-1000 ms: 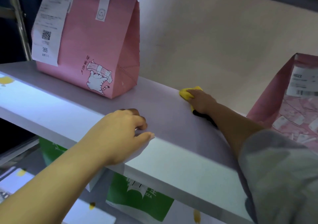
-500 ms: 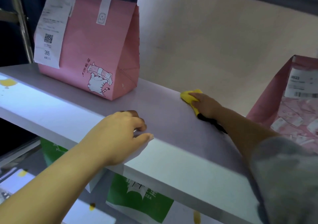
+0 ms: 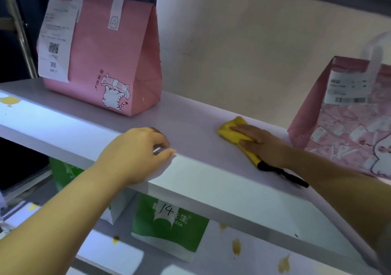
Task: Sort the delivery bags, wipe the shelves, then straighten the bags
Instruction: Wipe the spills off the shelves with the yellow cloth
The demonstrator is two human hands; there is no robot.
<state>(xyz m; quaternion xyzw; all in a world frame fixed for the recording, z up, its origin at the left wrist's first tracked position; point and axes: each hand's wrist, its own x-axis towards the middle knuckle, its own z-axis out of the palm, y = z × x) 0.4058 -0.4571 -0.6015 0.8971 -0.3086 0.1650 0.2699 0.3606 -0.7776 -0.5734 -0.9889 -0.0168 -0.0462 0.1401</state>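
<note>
Dim overall, bluish-violet cast. Brightest band along front lip of white flat shelf board; deep shadow beneath its left end. Wide-angle bending, soft blur toward its right end.

The patterned pink bag runs off the right edge; the shelf hides the top of the green bag
</note>
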